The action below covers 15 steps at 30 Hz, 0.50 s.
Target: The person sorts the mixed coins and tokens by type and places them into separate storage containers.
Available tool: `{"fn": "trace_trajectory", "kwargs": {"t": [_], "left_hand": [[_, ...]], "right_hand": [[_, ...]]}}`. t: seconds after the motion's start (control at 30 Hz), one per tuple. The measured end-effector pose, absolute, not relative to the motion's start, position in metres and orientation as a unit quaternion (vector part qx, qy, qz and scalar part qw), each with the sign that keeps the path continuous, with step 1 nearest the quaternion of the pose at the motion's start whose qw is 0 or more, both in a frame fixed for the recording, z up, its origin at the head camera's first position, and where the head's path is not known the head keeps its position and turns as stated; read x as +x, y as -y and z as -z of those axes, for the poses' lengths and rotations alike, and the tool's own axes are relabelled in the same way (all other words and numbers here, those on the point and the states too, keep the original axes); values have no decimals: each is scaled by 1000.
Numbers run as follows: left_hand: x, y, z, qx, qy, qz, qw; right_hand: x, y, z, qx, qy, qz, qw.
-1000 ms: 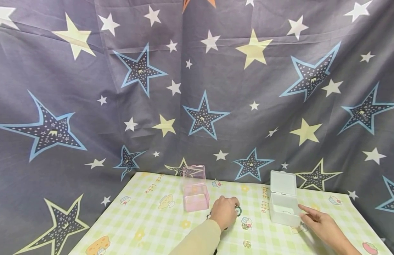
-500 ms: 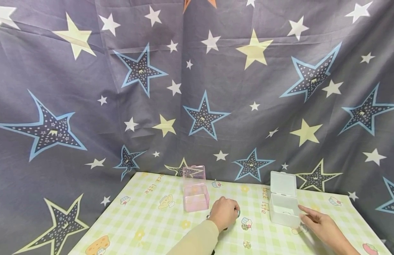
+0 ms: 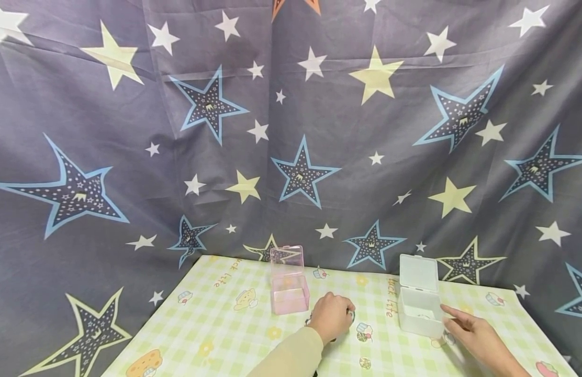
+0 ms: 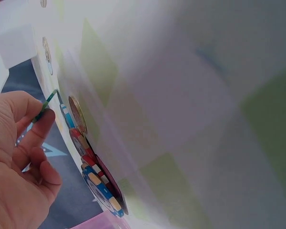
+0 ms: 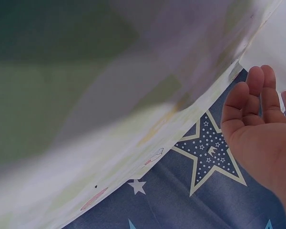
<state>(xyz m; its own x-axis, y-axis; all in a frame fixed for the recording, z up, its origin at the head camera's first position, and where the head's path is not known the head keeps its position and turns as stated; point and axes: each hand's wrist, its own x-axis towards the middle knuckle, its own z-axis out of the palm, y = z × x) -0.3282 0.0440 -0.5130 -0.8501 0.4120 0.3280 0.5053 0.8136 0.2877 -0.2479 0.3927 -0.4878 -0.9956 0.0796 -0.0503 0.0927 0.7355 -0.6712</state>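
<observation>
In the head view my left hand is low over the table's middle. Its thumb and finger pinch a green poker chip, tilted up on edge in the left wrist view. Close by lie several red and blue poker chips in an overlapping row, with a gold coin at its end; the hand mostly hides them from the head camera. My right hand has its fingers extended at the right side of the white box, whose lid stands up. Small, indistinct pieces lie inside that box.
A transparent pink box with its lid raised stands left of the left hand. Two gold coins, a nearer coin and a farther coin, lie between the hands. Behind the checked tablecloth hangs a star-patterned curtain.
My left hand has shifted very slightly, and the green chip at its fingertips has turned from nearly face-up to tilted, showing less. The right hand keeps its place by the white box.
</observation>
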Motion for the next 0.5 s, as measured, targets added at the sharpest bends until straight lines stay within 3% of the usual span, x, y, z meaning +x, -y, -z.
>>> {"fn": "trace_trajectory", "kwargs": {"t": [0.5], "left_hand": [[-326,-43,510,-233,941,220,110]], "right_hand": [[-246,-392,487,37,-933,357,-3]]}}
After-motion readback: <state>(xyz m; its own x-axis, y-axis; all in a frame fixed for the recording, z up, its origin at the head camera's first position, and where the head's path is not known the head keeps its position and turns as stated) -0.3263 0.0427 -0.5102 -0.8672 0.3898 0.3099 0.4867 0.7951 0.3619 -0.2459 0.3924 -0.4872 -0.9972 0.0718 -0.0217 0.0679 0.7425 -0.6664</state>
